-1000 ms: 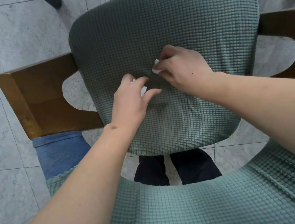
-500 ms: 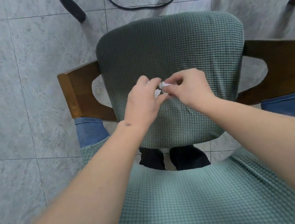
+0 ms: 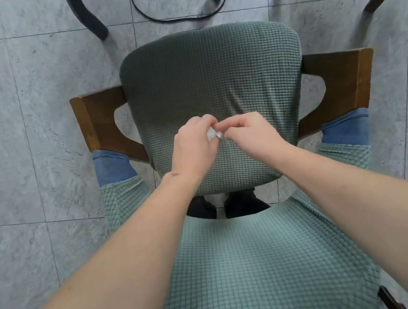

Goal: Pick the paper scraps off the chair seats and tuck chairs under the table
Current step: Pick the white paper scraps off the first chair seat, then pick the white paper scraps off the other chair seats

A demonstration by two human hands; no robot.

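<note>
Change: a second ago the hands were apart, each pinching at its own white bit on the seat; now they have come together above it and the view has pulled back from the chair.
Meaning: the paper looks lifted clear of this seat, so I judge the picking step here about done and the chair still to be pushed in; no table is in view.
Floor (image 3: 3, 135): grey marbled tile, one black cable (image 3: 181, 18) looped on it beyond the chair.
Chair (image 3: 211, 76): one in full view, green waffle-knit cover, two wooden arms; dark legs of other furniture show at the top edge, four counted.
Seat: no white bits visible on the bare fabric, though the part under the hands is hidden.
Left hand (image 3: 193, 148): one, fingers curled nearly closed, white paper showing at the thumb side.
Right hand (image 3: 254, 134): one, fingertips pinched at the same white paper, touching the left hand's fingers.
Paper scraps (image 3: 212, 133): held between the two hands, just above the seat's middle; whether one piece or two bunched together, I cannot tell.
</note>
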